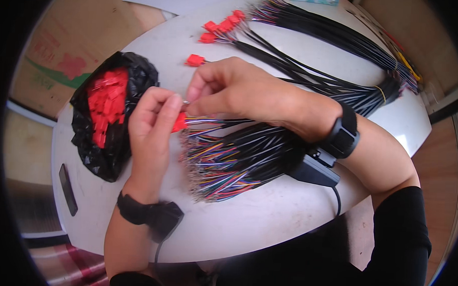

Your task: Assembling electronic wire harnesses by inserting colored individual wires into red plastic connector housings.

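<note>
My left hand (154, 117) is closed in a pinch on a small red plastic connector housing (180, 122). Several thin coloured wires (202, 121) run from that housing to the right. Just above it, my right hand (231, 90) pinches a thin wire with a small shiny tip (186, 102); its fingers hide most of the wire. Below both hands lies a thick bundle of black-sheathed cables (269, 152), whose bare coloured wire ends (210, 167) fan out to the left. Beyond my right hand rests a lone red connector (195, 60) on a cable.
A black plastic bag (83, 138) full of red connector housings (107, 101) stands open at the left of the white table (226, 233). Near it lies a dark phone (68, 189). Cables with red connectors (225, 25) and another tied cable bundle (323, 30) lie farther back.
</note>
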A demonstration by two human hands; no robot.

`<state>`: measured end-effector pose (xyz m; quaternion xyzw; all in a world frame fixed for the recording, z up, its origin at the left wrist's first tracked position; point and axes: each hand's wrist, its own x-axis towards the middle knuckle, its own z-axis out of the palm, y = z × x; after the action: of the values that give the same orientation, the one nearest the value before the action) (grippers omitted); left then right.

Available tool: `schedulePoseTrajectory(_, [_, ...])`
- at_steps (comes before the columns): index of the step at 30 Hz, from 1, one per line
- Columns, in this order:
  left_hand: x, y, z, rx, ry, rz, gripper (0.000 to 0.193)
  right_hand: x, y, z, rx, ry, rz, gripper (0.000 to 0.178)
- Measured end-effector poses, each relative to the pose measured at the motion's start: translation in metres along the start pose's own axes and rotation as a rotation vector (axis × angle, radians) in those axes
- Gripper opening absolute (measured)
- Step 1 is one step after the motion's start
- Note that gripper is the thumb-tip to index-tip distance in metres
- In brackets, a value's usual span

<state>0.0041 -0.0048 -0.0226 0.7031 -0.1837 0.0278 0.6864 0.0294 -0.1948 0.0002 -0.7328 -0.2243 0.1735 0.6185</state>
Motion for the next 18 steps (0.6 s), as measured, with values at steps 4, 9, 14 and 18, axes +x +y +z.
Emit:
schedulePoseTrajectory(4, [0.0005,0.0005,0.0,-0.067,0.023,0.002,0.01,0.0019,0.0022,0.003,0.066,0.04,0.019,0.018])
schedulePoseTrajectory(9, [-0.0003,0.0031,0.0003,-0.103,-0.02,-0.004,0.012,-0.0007,0.001,-0.001,0.198,-0.054,0.051,0.011])
schedulePoseTrajectory(14, [0.0001,0.0033,0.0009,-0.106,-0.056,0.021,0.014,0.0019,0.0032,-0.0037,0.352,-0.079,0.122,0.009])
schedulePoseTrajectory(18, [-0.0004,0.0022,0.0,-0.118,-0.062,0.037,0.012,0.0023,0.0029,-0.0057,0.414,-0.109,0.16,0.01])
